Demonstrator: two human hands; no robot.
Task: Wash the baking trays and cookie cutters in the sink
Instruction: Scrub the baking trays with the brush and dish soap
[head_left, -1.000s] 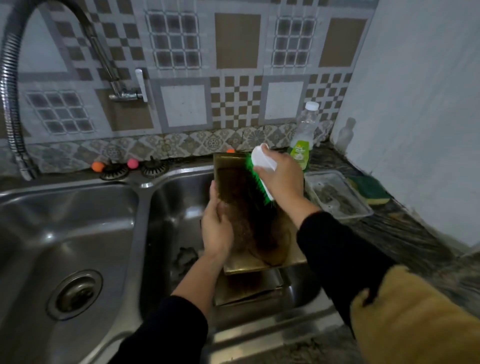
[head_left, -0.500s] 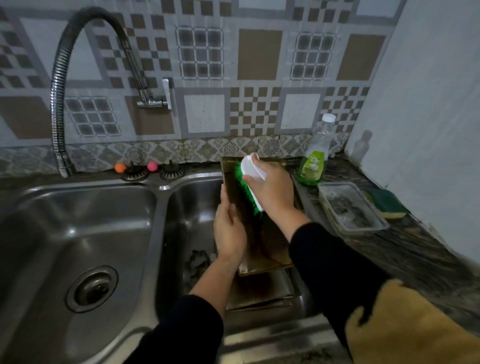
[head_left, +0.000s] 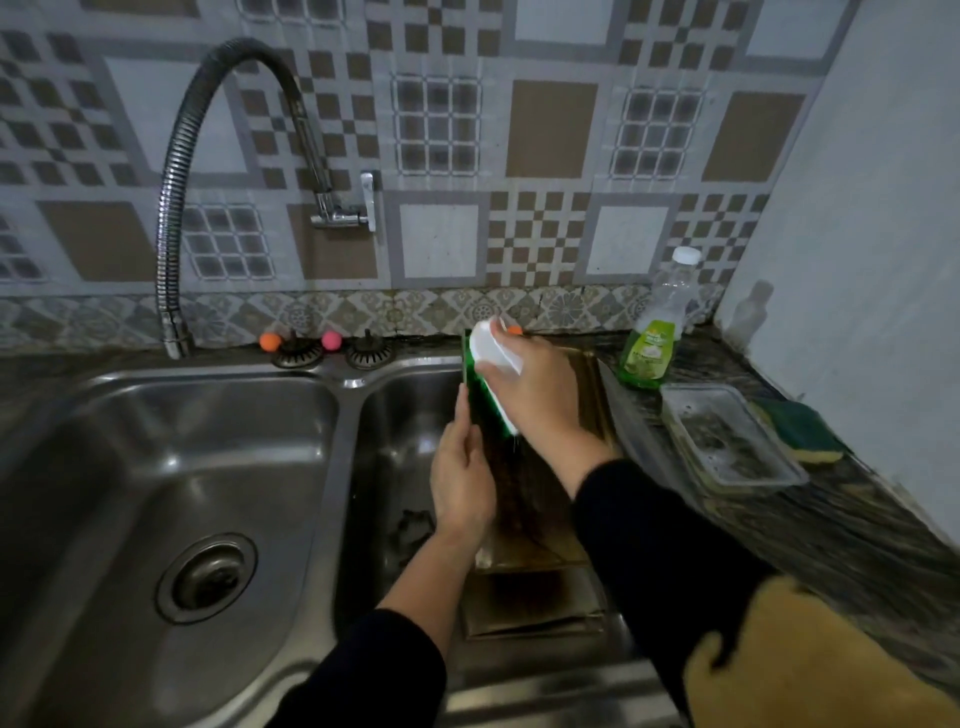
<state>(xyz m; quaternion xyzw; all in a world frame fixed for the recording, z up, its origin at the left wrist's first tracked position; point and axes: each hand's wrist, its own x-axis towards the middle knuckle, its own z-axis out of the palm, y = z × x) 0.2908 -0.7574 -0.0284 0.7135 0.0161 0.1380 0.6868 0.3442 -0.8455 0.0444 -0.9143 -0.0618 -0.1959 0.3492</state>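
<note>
Baking tray (head_left: 540, 499) tilted over right sink basin (head_left: 400, 426), left hand (head_left: 461, 480) gripping its left edge, right hand (head_left: 535, 395) clutching scrubbing brush (head_left: 491, 371) at far end.

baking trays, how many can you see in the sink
2: one baking tray propped up in the right basin, held by the left hand; a second tray lies beneath it. More may be hidden underneath.

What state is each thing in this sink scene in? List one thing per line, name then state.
Tray: tilted up in the right basin, stained brown.
Second tray: lying beneath it.
Brush: pressed against the tray.
Left hand: holding the tray's left edge.
Right hand: gripping the brush.
Tap: no water seen.
Soap bottle: upright, capped, partly full.
Sponge: unused on the counter.
</note>
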